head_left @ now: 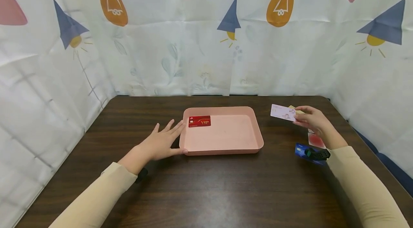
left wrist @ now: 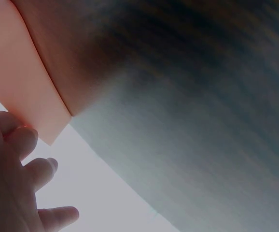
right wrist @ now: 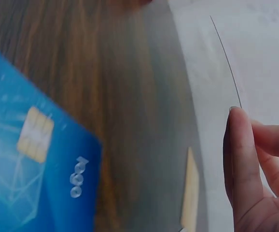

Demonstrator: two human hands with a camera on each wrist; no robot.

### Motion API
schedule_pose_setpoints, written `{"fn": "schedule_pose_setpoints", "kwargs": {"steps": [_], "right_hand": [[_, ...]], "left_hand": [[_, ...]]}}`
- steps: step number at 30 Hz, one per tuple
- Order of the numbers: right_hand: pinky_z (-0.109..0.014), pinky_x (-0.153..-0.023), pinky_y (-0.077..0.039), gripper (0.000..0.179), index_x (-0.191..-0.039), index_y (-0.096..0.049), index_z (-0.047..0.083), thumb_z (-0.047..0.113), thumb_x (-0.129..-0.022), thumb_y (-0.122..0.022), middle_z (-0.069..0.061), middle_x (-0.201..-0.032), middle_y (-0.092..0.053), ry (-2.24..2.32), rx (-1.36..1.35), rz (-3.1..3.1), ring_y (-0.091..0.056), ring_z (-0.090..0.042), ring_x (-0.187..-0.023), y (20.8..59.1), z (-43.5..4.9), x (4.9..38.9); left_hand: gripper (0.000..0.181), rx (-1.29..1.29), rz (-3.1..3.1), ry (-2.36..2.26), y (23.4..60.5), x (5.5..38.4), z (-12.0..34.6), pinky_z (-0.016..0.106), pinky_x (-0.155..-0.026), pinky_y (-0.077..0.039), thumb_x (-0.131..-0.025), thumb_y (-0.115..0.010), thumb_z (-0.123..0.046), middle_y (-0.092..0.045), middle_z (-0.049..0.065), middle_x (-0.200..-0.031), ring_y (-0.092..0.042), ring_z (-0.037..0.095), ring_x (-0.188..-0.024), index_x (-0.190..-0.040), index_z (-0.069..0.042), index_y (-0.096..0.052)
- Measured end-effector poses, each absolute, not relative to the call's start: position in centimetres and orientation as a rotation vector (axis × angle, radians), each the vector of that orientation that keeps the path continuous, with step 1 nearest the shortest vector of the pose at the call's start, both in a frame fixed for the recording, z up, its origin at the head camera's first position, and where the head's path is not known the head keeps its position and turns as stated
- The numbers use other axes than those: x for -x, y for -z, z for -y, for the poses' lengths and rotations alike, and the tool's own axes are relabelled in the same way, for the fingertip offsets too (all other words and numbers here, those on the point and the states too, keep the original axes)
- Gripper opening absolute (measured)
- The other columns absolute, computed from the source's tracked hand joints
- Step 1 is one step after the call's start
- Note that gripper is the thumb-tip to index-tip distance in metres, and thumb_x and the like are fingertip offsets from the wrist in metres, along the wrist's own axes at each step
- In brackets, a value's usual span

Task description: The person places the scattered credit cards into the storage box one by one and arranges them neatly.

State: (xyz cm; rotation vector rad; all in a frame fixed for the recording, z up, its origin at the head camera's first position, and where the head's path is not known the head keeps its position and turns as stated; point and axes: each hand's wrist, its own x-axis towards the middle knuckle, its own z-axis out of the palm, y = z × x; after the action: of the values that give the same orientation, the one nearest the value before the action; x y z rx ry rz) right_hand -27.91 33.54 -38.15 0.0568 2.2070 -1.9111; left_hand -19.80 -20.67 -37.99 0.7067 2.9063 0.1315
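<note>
Between thumb and fingers my right hand [head_left: 310,119] pinches a pale pink-lilac card [head_left: 282,112] by its right end, held up over the right side of the table. The same card shows nearly edge-on as a thin line in the right wrist view, above the fingertips. With fingers spread, my left hand [head_left: 162,143] rests against the left side of a shallow pink tray [head_left: 226,151]. A red VIP card [head_left: 199,121] lies in the tray's upper left part. In the left wrist view the fingers [left wrist: 40,171] meet the tray's side wall [left wrist: 38,92].
Near the right forearm lie a blue chip card [right wrist: 57,159] and a red-and-white card [head_left: 316,141]. A yellowish card [head_left: 300,112] shows partly behind the right hand. The dark wooden table [head_left: 206,192] is bordered by printed white curtains [head_left: 206,59] at the back and sides.
</note>
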Motion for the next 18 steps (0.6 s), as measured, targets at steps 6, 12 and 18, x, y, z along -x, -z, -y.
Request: {"fn": "schedule_pose_setpoints", "kwargs": {"steps": [6, 12, 18], "right_hand": [[-0.03, -0.083, -0.059, 0.038, -0.135, -0.042, -0.006, 0.0, -0.102, -0.06, -0.007, -0.103, -0.057, 1.889, 0.027, -2.227, -0.069, -0.011, -0.08, 37.0, -32.5, 28.1], [-0.027, -0.081, -0.059, 0.032, -0.131, -0.047, -0.003, 0.002, -0.102, -0.061, -0.009, -0.106, -0.054, 1.894, 0.112, -2.203, -0.068, -0.011, -0.082, 36.6, -30.8, 27.9], [-0.026, -0.079, -0.06, 0.027, -0.126, -0.049, 0.0, 0.0, -0.101, -0.061, -0.006, -0.096, -0.059, 1.927, 0.145, -2.153, -0.068, -0.012, -0.079, 36.2, -28.9, 27.4]], "left_hand": [[0.105, -0.691, -2.901, -0.141, 38.0, 19.8, 20.6, 0.075, -0.114, -0.009, -0.09, -0.057, -0.074, -0.018, 0.01, -0.17, -0.013, 0.041, -0.155, -0.166, -0.012, -0.017], [0.106, -0.692, -2.905, -0.125, 38.1, 19.9, 20.7, 0.076, -0.114, -0.009, -0.09, -0.055, -0.076, -0.017, 0.009, -0.17, -0.013, 0.041, -0.155, -0.166, -0.012, -0.017], [0.107, -0.701, -2.906, -0.145, 38.2, 19.9, 20.9, 0.076, -0.113, -0.008, -0.09, -0.054, -0.077, -0.018, 0.009, -0.17, -0.012, 0.04, -0.155, -0.166, -0.012, -0.017]]}}
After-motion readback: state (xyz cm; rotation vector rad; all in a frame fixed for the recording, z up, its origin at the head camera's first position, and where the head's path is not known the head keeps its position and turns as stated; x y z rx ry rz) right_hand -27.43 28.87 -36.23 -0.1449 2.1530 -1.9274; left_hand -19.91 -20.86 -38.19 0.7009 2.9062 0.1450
